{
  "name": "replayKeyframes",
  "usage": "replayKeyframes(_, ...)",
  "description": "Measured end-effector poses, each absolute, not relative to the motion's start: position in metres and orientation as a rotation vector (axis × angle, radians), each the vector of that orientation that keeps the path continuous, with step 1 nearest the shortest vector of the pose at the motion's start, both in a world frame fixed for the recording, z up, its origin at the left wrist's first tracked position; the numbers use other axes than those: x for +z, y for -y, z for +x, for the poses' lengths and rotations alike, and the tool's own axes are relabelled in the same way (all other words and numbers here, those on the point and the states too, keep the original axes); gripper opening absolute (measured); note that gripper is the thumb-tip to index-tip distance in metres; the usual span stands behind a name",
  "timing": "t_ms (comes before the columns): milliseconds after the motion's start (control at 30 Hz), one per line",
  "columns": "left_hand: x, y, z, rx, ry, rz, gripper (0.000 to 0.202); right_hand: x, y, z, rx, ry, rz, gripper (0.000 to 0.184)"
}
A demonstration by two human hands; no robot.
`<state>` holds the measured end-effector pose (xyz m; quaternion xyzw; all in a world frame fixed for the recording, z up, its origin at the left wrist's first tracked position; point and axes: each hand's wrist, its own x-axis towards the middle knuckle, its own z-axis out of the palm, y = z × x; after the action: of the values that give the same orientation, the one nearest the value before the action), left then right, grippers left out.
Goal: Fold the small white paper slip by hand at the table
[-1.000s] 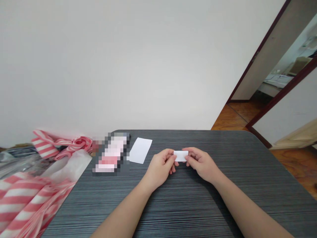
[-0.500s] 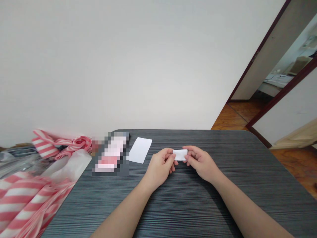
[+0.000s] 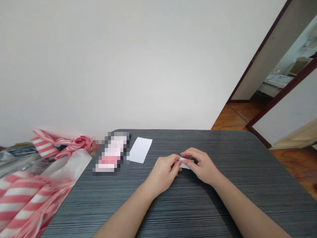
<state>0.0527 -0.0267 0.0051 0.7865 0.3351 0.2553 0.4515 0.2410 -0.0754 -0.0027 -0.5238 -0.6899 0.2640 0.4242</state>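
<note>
A small folded piece of white paper (image 3: 184,165) is pinched between my two hands, just above the dark table (image 3: 168,211). My left hand (image 3: 165,168) grips its left end between thumb and fingers. With thumb and forefinger, my right hand (image 3: 200,164) holds the paper from the right and covers much of it. The paper is tilted, and its fold lines are mostly hidden by the fingers. Left of my hands, a flat white sheet of paper (image 3: 141,150) lies on the table.
At the table's left side lies a pixelated, blurred-out object (image 3: 111,153), pink and dark. Red-and-white striped cloth (image 3: 27,198) and clear plastic are heaped beyond the left edge. A white wall (image 3: 158,66) stands behind the table; a doorway opens at the right.
Both hands have come closer together and slightly lower. The folded paper, earlier held level and facing me, is now tilted and more covered by the fingers.
</note>
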Motion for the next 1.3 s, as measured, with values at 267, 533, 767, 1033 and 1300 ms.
replayKeyframes(267,0.0082,0.0279,0.0531,0.620,-0.806,2.087,0.022,0.0037,0.0758,0.2366,0.560,1.807,-1.263,0.012)
replayKeyframes(533,0.0055,0.0276,0.0535,0.642,-0.811,2.090,0.023,0.0020,0.0756,0.2362,0.567,1.775,-1.263,0.012)
replayKeyframes(767,0.0067,0.0294,0.0529,0.583,-0.821,2.135,0.026,-0.0022,0.0747,0.2365,0.569,1.777,-1.254,0.012)
replayKeyframes(1033,0.0054,0.0280,0.0530,0.572,-0.842,2.166,0.025,0.0017,0.0759,0.2356,0.544,1.801,-1.253,0.009)
replayKeyframes(1300,0.0067,0.0293,0.0531,0.571,-0.828,2.141,0.025,0.0017,0.0760,0.2366,0.538,1.791,-1.240,0.010)
